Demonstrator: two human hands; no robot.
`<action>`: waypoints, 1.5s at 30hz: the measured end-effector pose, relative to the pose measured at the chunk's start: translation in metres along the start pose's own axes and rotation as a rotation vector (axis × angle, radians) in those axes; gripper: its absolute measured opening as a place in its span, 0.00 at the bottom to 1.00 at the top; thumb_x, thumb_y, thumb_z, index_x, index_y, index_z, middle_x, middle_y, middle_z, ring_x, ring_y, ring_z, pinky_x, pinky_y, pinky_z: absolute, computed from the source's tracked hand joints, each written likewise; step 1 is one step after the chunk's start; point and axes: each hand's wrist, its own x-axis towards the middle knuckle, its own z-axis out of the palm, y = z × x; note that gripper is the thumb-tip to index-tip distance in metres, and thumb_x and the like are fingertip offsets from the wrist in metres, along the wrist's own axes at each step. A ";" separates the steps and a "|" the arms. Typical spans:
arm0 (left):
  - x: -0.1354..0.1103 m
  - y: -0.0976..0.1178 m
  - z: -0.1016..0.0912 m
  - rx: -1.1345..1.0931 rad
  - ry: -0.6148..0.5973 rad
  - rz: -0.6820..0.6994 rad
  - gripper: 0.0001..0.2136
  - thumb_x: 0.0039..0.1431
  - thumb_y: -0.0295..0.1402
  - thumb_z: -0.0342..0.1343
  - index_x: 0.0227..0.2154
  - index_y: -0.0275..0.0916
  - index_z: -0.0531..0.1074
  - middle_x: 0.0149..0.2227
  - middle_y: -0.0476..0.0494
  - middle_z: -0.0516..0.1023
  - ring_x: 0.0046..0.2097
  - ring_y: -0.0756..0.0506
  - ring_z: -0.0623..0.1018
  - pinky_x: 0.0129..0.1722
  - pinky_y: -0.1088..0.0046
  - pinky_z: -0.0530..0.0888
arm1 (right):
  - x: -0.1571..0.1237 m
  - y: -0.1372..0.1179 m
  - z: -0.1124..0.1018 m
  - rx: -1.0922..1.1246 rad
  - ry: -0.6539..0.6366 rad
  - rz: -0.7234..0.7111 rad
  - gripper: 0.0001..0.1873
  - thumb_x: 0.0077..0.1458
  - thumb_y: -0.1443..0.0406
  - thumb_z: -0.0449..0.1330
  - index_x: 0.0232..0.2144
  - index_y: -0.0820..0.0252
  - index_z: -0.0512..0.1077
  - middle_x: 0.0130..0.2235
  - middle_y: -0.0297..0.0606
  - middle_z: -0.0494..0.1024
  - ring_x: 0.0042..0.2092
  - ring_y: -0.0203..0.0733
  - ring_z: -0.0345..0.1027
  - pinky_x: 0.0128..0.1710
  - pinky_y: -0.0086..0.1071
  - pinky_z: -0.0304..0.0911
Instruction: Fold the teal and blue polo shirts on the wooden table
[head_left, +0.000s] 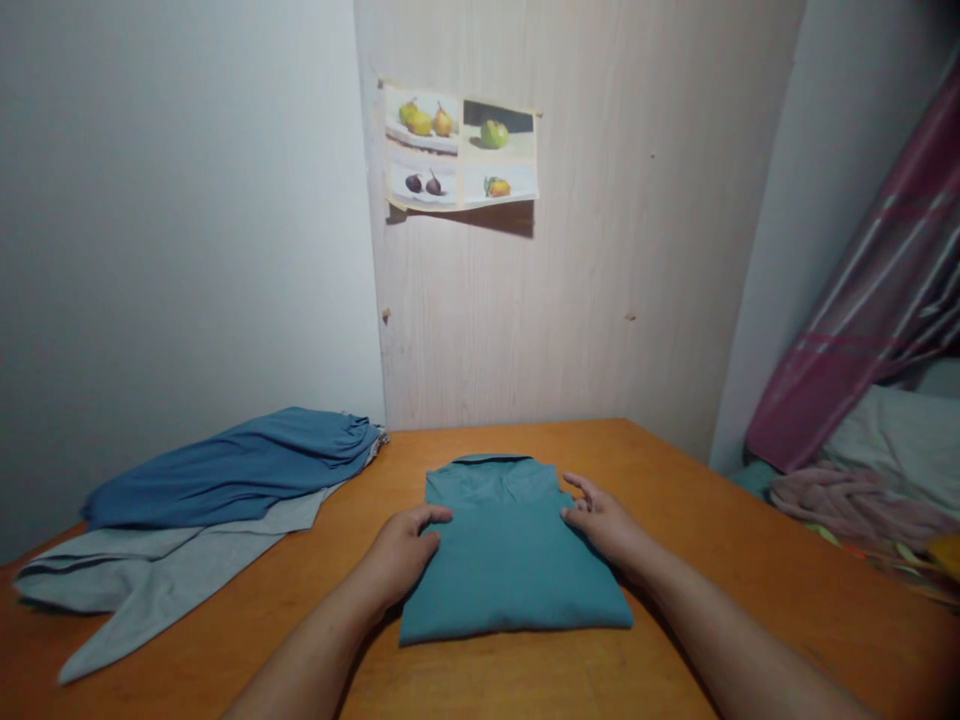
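Has teal shirt (pixel 510 565) folded flat on orange table (pixel 675 480); rests left hand (pixel 409 545) at shirt's left edge, with thumb and forefinger apart; rests right hand (pixel 606 525) at shirt's right edge, with fingers spread.

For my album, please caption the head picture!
Left hand and right hand flank a folded teal cloth garment on a flat orange table.

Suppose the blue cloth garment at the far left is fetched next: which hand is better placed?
Probably the left hand. The crumpled blue cloth garment lies on that side, while the right hand is at the folded teal cloth garment's opposite edge, farther away.
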 end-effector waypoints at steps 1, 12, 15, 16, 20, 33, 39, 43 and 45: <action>0.000 0.000 0.000 0.017 -0.002 -0.005 0.21 0.50 0.29 0.52 0.48 0.35 0.77 0.47 0.41 0.81 0.50 0.40 0.77 0.51 0.66 0.70 | 0.001 0.002 -0.001 -0.008 -0.002 -0.005 0.44 0.45 0.64 0.63 0.64 0.63 0.54 0.25 0.28 0.71 0.23 0.35 0.62 0.23 0.28 0.55; -0.005 0.002 -0.006 0.115 -0.075 0.020 0.20 0.47 0.30 0.53 0.44 0.36 0.77 0.44 0.41 0.81 0.47 0.39 0.78 0.50 0.65 0.71 | 0.005 0.013 -0.004 -0.133 -0.080 -0.053 0.41 0.44 0.65 0.60 0.62 0.58 0.58 0.31 0.33 0.74 0.26 0.35 0.63 0.25 0.27 0.56; -0.007 0.001 -0.007 0.131 -0.090 0.021 0.20 0.48 0.31 0.53 0.45 0.36 0.77 0.44 0.40 0.81 0.47 0.38 0.78 0.50 0.64 0.71 | 0.004 0.013 -0.003 -0.131 -0.098 -0.079 0.39 0.42 0.66 0.59 0.60 0.58 0.61 0.36 0.36 0.77 0.29 0.36 0.66 0.27 0.27 0.58; -0.007 0.001 -0.007 0.137 -0.090 0.024 0.19 0.48 0.31 0.53 0.45 0.36 0.77 0.44 0.40 0.81 0.48 0.38 0.78 0.50 0.64 0.71 | 0.004 0.013 -0.003 -0.129 -0.104 -0.081 0.39 0.42 0.66 0.59 0.60 0.59 0.61 0.36 0.37 0.77 0.29 0.36 0.66 0.27 0.27 0.58; -0.007 0.000 -0.007 0.150 -0.090 0.042 0.19 0.48 0.32 0.53 0.44 0.37 0.76 0.45 0.40 0.81 0.47 0.38 0.78 0.50 0.64 0.71 | 0.005 0.017 -0.005 -0.195 -0.082 -0.095 0.39 0.44 0.66 0.58 0.60 0.62 0.60 0.32 0.33 0.75 0.27 0.36 0.65 0.26 0.28 0.58; -0.008 -0.001 -0.008 0.160 -0.066 0.059 0.20 0.49 0.34 0.56 0.47 0.35 0.75 0.47 0.38 0.80 0.51 0.37 0.77 0.54 0.63 0.69 | 0.001 0.015 -0.006 -0.337 0.002 -0.123 0.37 0.46 0.65 0.59 0.61 0.60 0.62 0.31 0.30 0.73 0.29 0.36 0.65 0.29 0.29 0.59; -0.012 0.002 -0.004 -0.053 -0.053 0.005 0.30 0.49 0.34 0.58 0.57 0.32 0.66 0.49 0.35 0.78 0.49 0.38 0.78 0.49 0.64 0.72 | -0.005 0.006 -0.001 -0.285 -0.027 -0.093 0.38 0.46 0.65 0.59 0.62 0.61 0.60 0.32 0.33 0.75 0.31 0.38 0.67 0.29 0.29 0.60; -0.013 0.003 0.000 -0.232 -0.095 -0.052 0.37 0.48 0.31 0.57 0.63 0.31 0.56 0.49 0.35 0.78 0.46 0.41 0.79 0.43 0.69 0.74 | -0.005 0.004 -0.003 -0.345 -0.005 -0.108 0.37 0.46 0.66 0.60 0.61 0.61 0.62 0.39 0.37 0.77 0.35 0.39 0.69 0.34 0.31 0.62; -0.013 0.005 0.000 -0.222 -0.132 -0.070 0.37 0.47 0.30 0.56 0.63 0.32 0.55 0.47 0.37 0.78 0.43 0.42 0.79 0.39 0.71 0.74 | -0.005 0.005 -0.004 -0.383 0.000 -0.115 0.37 0.46 0.67 0.60 0.61 0.61 0.63 0.43 0.39 0.77 0.37 0.40 0.70 0.37 0.31 0.63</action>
